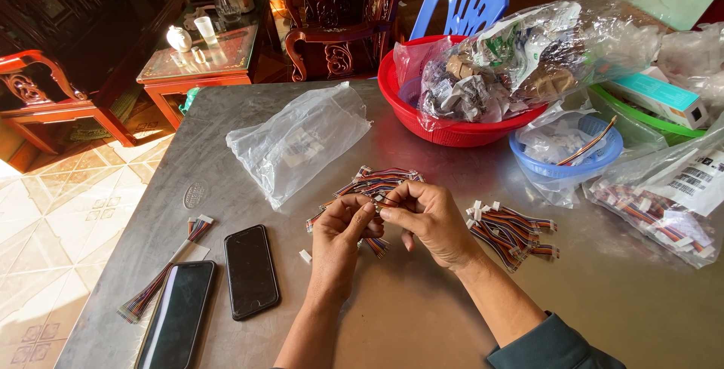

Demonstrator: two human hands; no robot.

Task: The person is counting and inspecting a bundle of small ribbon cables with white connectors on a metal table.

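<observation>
Both hands' fingertips [375, 210] pinch one multicoloured wire harness [375, 188] between them.

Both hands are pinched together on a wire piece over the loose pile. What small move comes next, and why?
Probably set the wire piece down on the finished bundle to the right. The left hand and right hand meet fingertip to fingertip on it above the loose pile, and that bundle lies neatly with white connectors aligned, close beside the right hand. Whether the piece is finished cannot be seen.
</observation>
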